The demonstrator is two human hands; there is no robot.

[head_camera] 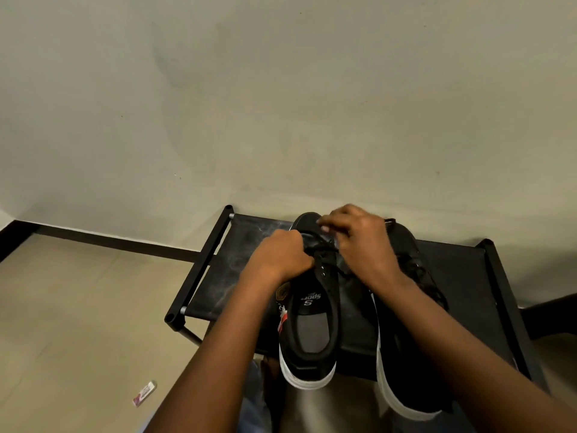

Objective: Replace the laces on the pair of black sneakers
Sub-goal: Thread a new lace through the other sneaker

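Observation:
Two black sneakers with white soles stand side by side on a black fabric rack, heels toward me. The left sneaker (312,326) has its opening and grey insole showing. My left hand (279,256) is curled at its left eyelet row, gripping the black lace (324,249). My right hand (359,242) reaches over the toe end and pinches the lace near the lowest eyelets. The right sneaker (402,354) lies under my right forearm, its black laces loose.
The rack (218,276) stands against a beige wall with a dark skirting board (109,242). A small white-and-pink wrapper (144,393) lies on the tiled floor at the lower left. A red-and-white tag (282,320) hangs on the left sneaker's side.

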